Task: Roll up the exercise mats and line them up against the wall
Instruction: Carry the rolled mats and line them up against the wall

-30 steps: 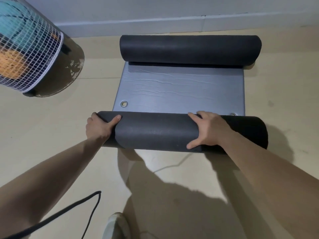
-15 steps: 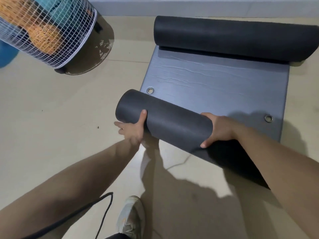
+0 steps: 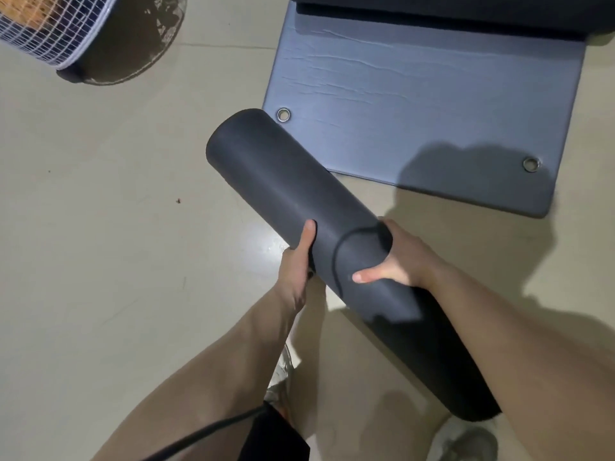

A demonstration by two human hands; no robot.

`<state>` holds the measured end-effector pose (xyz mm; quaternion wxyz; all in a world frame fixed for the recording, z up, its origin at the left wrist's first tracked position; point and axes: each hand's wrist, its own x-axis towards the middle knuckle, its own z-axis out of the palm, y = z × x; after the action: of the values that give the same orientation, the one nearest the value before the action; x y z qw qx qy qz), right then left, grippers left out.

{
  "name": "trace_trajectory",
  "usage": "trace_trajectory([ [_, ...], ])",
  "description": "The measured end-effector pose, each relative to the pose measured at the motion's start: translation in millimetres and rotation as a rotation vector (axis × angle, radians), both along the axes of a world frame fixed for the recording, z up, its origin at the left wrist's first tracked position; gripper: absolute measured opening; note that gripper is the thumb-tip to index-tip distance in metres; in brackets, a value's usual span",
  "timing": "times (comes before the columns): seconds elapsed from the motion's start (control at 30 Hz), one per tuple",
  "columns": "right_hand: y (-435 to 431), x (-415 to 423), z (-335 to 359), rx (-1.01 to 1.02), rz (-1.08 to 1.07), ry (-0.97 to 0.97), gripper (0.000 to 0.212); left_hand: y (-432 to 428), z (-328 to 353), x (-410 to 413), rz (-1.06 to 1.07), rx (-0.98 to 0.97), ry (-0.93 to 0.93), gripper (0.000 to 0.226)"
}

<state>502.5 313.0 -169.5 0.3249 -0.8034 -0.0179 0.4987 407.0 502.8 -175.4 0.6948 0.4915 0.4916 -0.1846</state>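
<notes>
A rolled black exercise mat (image 3: 283,184) hangs lifted off the floor, tilted from upper left to lower right. My left hand (image 3: 296,261) grips it from the left side, thumb up along the roll. My right hand (image 3: 396,257) wraps it from the right, thumb across the loose outer edge. Beyond it a grey-blue mat (image 3: 416,104) lies flat on the floor with two metal eyelets at its near corners. At that mat's far end sits a rolled black part (image 3: 466,15), cut off by the top of the view.
A white wire basket (image 3: 43,28) with orange contents stands at the top left on a dark base. The floor is pale tile (image 3: 100,227). A black cable (image 3: 206,430) crosses near my legs, and my shoes (image 3: 466,444) show at the bottom.
Both hands have lifted the rolled mat off the floor and swung it round, its left end now pointing away. The view has shifted down and closer; the wall has left the frame.
</notes>
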Motion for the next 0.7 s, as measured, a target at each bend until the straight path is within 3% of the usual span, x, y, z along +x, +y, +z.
trace_trajectory([
  [0.1,-4.1,-10.8,12.1,0.075,-0.077,-0.033,0.118,-7.9,19.8,1.4,-0.033,0.071,-0.029,0.059],
  [0.2,-14.5,-19.3,45.7,0.130,-0.197,-0.041,0.117,-14.8,60.0,16.0,-0.070,0.133,-0.075,0.047],
  [0.37,-49.9,-16.1,131.9,0.183,-0.456,-0.093,0.128,-49.1,170.2,68.0,-0.224,0.223,-0.172,0.048],
  [0.6,-168.3,21.0,278.0,0.327,-0.754,-0.071,0.100,-175.4,332.4,151.7,-0.445,0.270,-0.211,0.044],
  [0.7,-240.6,44.4,333.0,0.326,-0.794,-0.105,0.104,-248.6,385.9,187.5,-0.514,0.245,-0.225,0.043],
])
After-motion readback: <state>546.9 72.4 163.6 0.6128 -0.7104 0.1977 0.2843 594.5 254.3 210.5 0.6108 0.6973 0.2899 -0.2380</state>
